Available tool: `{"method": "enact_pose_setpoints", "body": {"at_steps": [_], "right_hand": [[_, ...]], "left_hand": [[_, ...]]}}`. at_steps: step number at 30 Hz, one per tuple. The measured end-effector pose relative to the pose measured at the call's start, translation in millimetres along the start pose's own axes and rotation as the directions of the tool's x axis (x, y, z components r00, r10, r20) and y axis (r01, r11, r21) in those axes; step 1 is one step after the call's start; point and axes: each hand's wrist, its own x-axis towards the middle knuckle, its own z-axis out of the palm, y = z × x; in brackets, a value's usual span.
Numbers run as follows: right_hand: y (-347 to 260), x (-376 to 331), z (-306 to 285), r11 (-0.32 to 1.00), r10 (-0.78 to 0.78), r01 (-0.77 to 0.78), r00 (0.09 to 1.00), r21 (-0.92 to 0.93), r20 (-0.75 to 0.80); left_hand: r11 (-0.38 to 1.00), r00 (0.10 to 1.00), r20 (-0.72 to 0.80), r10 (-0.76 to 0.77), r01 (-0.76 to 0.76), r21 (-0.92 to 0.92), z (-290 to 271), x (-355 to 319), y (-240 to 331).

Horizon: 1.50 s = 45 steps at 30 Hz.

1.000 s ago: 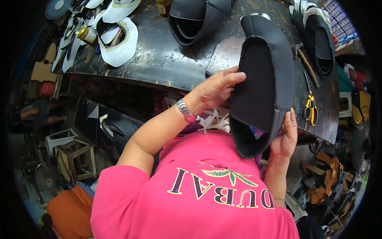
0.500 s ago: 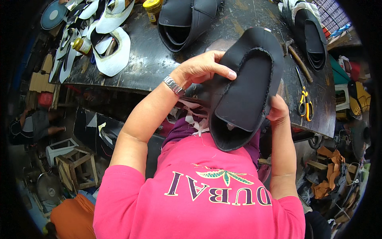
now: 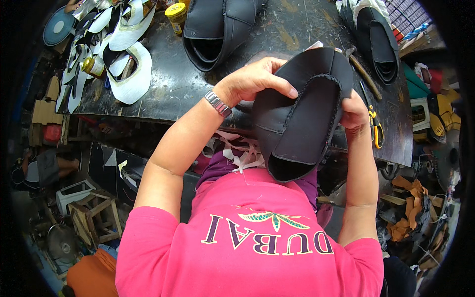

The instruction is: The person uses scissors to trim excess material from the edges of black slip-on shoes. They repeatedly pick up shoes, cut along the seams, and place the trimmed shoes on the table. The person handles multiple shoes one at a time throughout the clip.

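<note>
Between my hands, above my lap at the table's near edge, is a black shoe upper [image 3: 309, 121], its rough-edged seam and inset tongue facing me. My left hand [image 3: 262, 81] grips its left edge, thumb lying on top by the seam and fingers hidden beneath. On the opposite edge my right hand [image 3: 354, 113] is closed, thumb at the rim, the other fingers mostly out of sight. A metal watch circles my left wrist. The upper's open heel end points toward my body.
On the dark worktable [image 3: 168, 74] lie more black uppers [image 3: 205, 37], white cut pieces [image 3: 131, 74], a yellow-lidded jar [image 3: 176, 17], a hammer [image 3: 365, 74] and yellow-handled scissors [image 3: 377, 131]. Scraps [image 3: 410, 208] are heaped at the right; a wooden stool [image 3: 96, 213] stands at the left.
The shoe upper has tilted, showing more of its left side. My right hand has moved up along its right edge, and my left thumb remains by the seam.
</note>
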Motion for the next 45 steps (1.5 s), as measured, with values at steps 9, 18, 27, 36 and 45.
{"method": "enact_pose_setpoints", "body": {"at_steps": [9, 18, 27, 36, 45], "right_hand": [[-2, 24, 38, 0.968, 0.035, -0.124, 0.927, -0.218, -0.374], [5, 21, 24, 0.997, 0.070, -0.081, 0.934, -0.017, -0.350], [6, 19, 29, 0.992, 0.097, -0.116, 0.947, -0.043, -0.307], [20, 20, 36, 0.990, 0.042, -0.087, 0.931, -0.108, -0.364], [12, 27, 44, 0.922, -0.146, 0.068, 0.973, -0.382, -0.178]], "left_hand": [[0.991, 0.988, -0.085, -0.129, 0.127, -0.033, -16, 1, 6], [0.987, 0.985, -0.123, -0.119, 0.105, -0.119, -21, 3, 9], [0.987, 0.929, -0.338, 0.149, -0.160, -0.004, -26, 11, 8], [0.983, 0.965, -0.228, 0.129, -0.155, -0.097, -23, -4, 1], [0.986, 0.984, -0.142, -0.109, 0.125, 0.111, -19, -15, 9]]}}
